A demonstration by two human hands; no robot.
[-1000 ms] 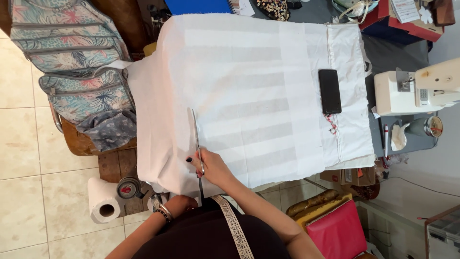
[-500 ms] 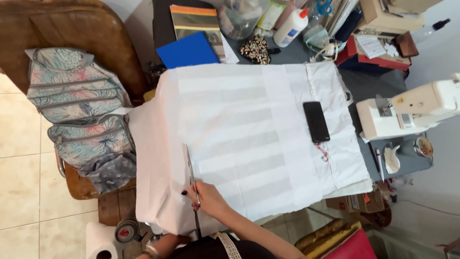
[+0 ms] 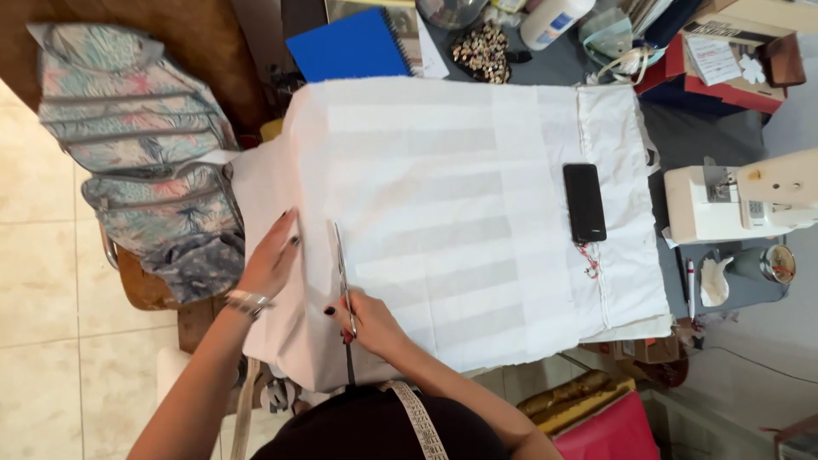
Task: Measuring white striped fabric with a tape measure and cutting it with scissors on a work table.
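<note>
Since half a second ago the left hand (image 3: 271, 255) has come up from the near edge of the table and now lies flat, fingers spread, on the wide white striped cloth (image 3: 460, 213); the view has also drawn in closer. That open palm holds nothing. It presses the fabric at about nine o'clock from the blades, apparently to keep the cloth from creeping while it is cut. The right hand (image 3: 368, 319) is closed through the handles of the long steel scissors (image 3: 343, 277), whose blades point toward twelve o'clock along the cloth's left portion, laid low to the surface so the cut runs straight with the stripes. The cloth covers most of the table, its near edge hanging toward the person at six o'clock. A black rectangular phone (image 3: 584, 203) rests on it at three o'clock, perhaps as a weight. A blue spiral notebook (image 3: 349, 44) lies beyond the far edge at twelve o'clock, a white sewing machine (image 3: 737, 200) stands off the cloth at three o'clock, and a patterned quilted bag (image 3: 136, 162) sits at ten o'clock.
</note>
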